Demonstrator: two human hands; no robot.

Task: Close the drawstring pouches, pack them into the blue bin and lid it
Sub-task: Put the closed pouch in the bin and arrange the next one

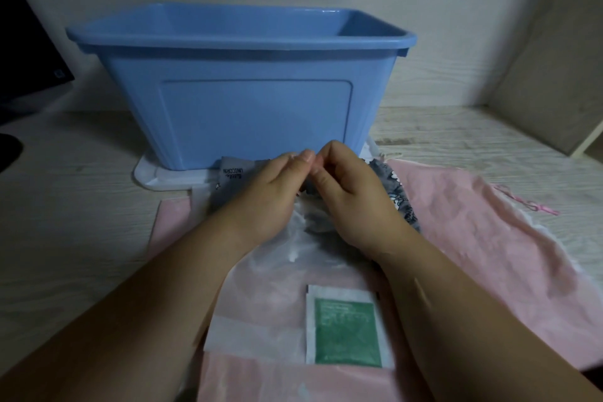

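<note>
**One bin, one lid, at least three pouches**

Two hands are in view, the left hand point(270, 192) and the right hand point(352, 202). There is one blue bin point(241, 108) and one white lid point(156, 178). The pouches number at least three: one sheer white pouch point(277, 287), one grey printed pouch point(235, 186) and one pink pouch point(473, 238) at the right. More pink cloth point(261, 378) shows at the near edge and at the left, and whether it makes a second pink pouch cannot be told. There is one green sachet point(346, 333) and one dark screen point(26, 68).
</note>
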